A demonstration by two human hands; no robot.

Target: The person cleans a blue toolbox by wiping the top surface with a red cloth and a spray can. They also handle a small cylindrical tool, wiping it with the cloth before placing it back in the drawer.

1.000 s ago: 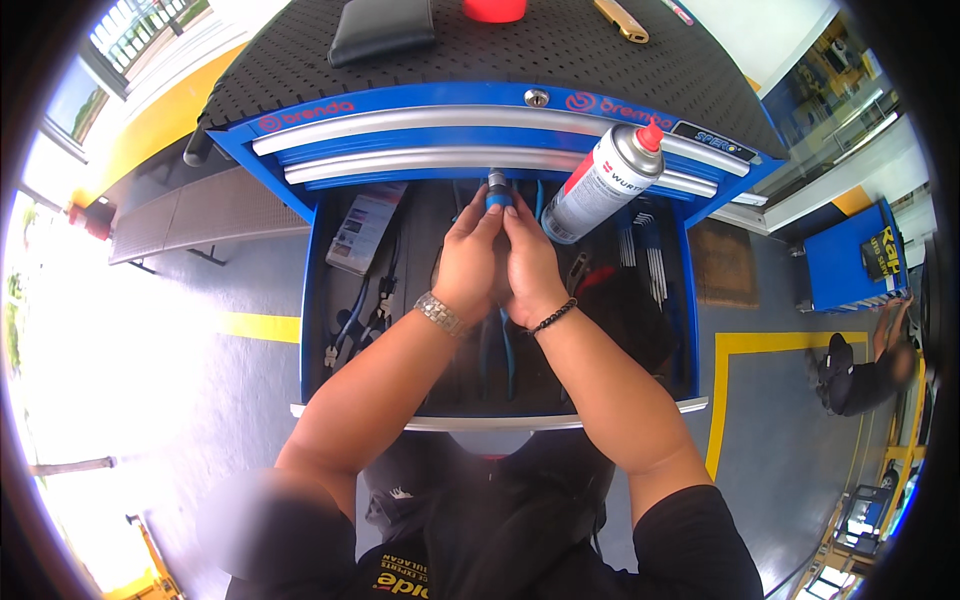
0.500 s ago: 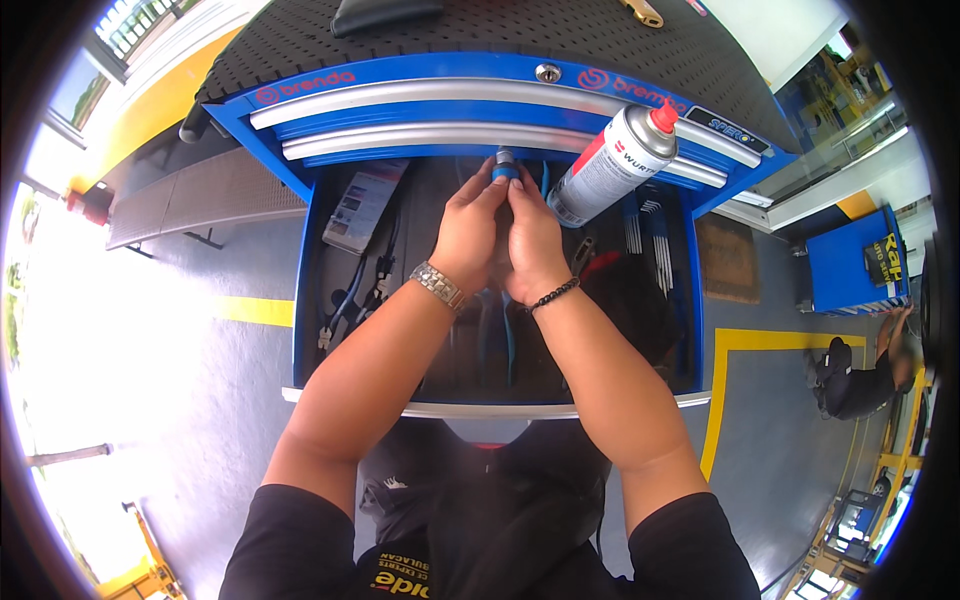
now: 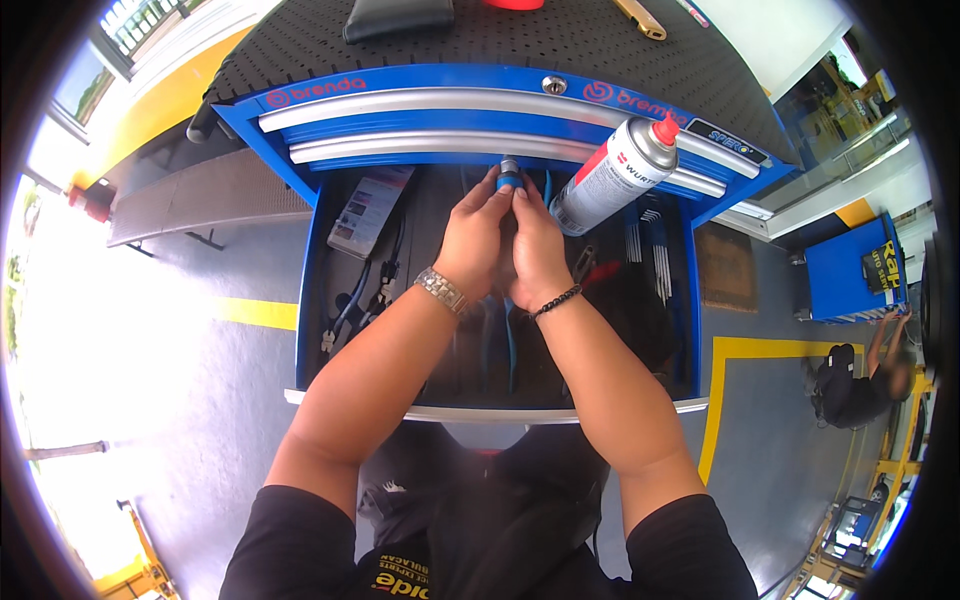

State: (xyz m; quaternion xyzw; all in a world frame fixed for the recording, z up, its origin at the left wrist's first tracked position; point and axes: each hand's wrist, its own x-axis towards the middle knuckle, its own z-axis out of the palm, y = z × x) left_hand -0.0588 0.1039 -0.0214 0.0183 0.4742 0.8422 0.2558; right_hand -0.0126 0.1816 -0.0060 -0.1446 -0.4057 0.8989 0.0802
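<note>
Both my hands meet over the open drawer of a blue tool cabinet. Between their fingertips sits a small cylindrical piece, blue with a silver end that points away from me; its exact kind cannot be made out. My left hand, with a metal watch at the wrist, is closed on it from the left. From the right, my right hand closes on the same piece, a dark beaded bracelet behind it. A spray can with a red cap stands tilted just right of my right hand.
Left in the drawer lie a printed booklet and several pliers; hex keys lie at its right. A black case rests on the ridged cabinet top. Far right, another person crouches by a blue cabinet.
The view has shifted slightly, so the cabinet appears a little lower and a red object shows at the top edge. Both hands keep hold of the small piece.
</note>
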